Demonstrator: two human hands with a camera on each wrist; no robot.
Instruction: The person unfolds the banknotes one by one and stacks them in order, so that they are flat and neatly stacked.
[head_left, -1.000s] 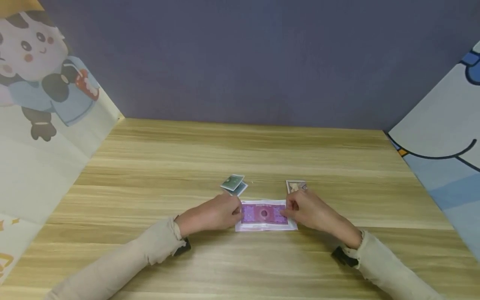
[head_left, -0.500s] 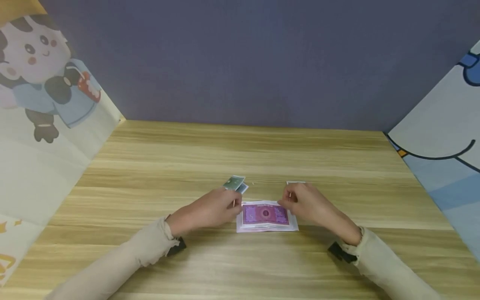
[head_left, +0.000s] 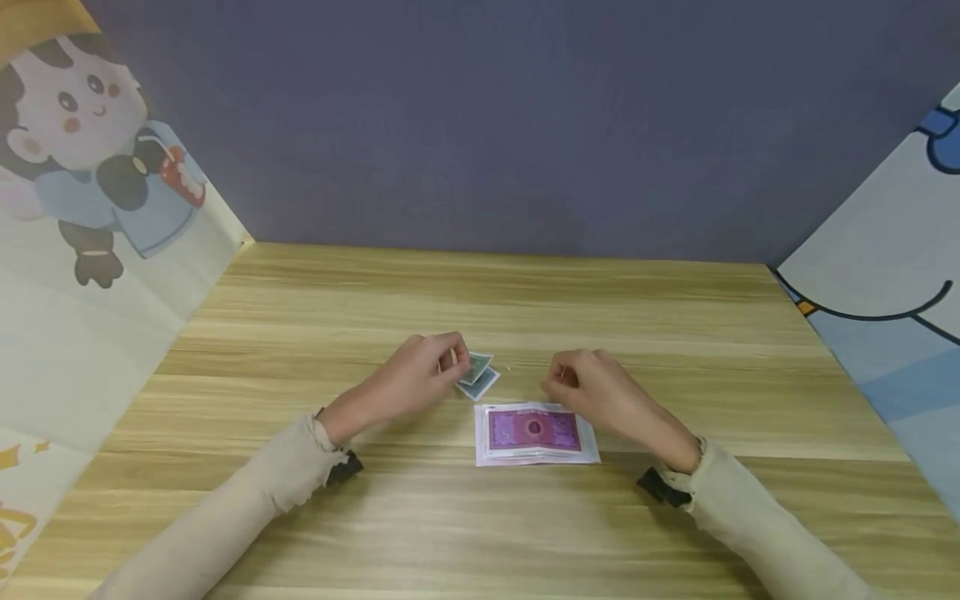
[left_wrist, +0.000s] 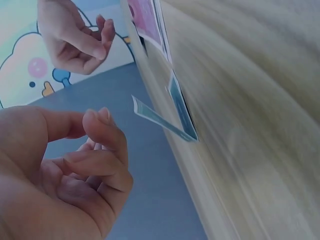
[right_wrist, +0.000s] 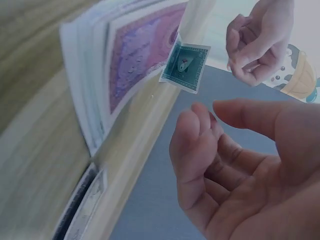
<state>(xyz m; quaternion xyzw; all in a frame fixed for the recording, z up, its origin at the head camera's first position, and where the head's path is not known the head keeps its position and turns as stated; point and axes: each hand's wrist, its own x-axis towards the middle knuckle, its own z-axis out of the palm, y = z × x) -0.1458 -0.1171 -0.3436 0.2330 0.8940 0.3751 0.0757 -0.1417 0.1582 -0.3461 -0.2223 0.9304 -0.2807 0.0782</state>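
In the head view, a stack of purple paper banknotes (head_left: 534,431) with white margins lies flat, a crease down its middle. My left hand (head_left: 408,379) hovers by a small folded green note (head_left: 478,367), whose upper flap stands up. The left wrist view shows a gap between the loosely curled left fingers (left_wrist: 107,132) and the folded note (left_wrist: 165,122). Just behind the stack's right part, my right hand (head_left: 603,392) is raised, fingers loosely bent and holding nothing. Another folded note (right_wrist: 87,205), greyish, shows in the right wrist view; the right hand covers it in the head view.
A wood-grain table (head_left: 480,525) bears everything. Behind it rises a dark grey-blue wall panel (head_left: 510,125), and cartoon-printed panels stand left (head_left: 112,167) and right (head_left: 885,217). A tiny pale scrap (head_left: 508,368) lies right of the green note.
Both hands have left the purple stack's edges. The left hand moved up and left to the folded green note; the right hand moved slightly up and left. The stack stays in place.
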